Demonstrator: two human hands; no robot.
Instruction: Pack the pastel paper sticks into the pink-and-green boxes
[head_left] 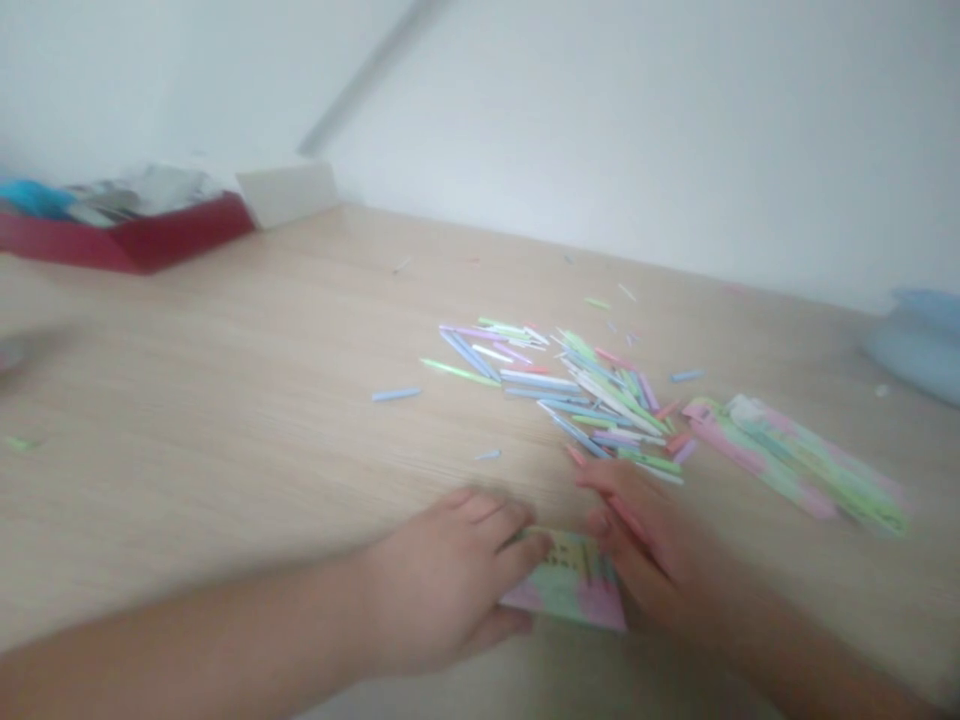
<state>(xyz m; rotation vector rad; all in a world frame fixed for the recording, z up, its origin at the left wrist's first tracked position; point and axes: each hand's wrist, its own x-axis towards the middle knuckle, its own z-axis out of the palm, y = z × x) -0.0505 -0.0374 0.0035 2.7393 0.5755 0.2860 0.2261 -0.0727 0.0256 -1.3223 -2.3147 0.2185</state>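
My left hand [442, 580] and my right hand [637, 530] both grip a small pastel paper sheet [570, 590] with pink, green and yellow patches, at the near side of the table. The left fingers cover its left edge, and the right fingers curl over its right side. Just beyond my right fingertips lies a loose heap of narrow pastel paper strips [570, 390] in blue, green, pink, purple and white. A longer striped pastel paper sheet [795, 465] lies to the right of the heap.
The light wooden tabletop [225, 400] runs back to a white wall. A red tray [120, 235] holding blue and silvery items stands at the far left, beside a white card box [289, 193]. A pale blue soft object [919, 345] sits at the right edge. Stray strips lie scattered about.
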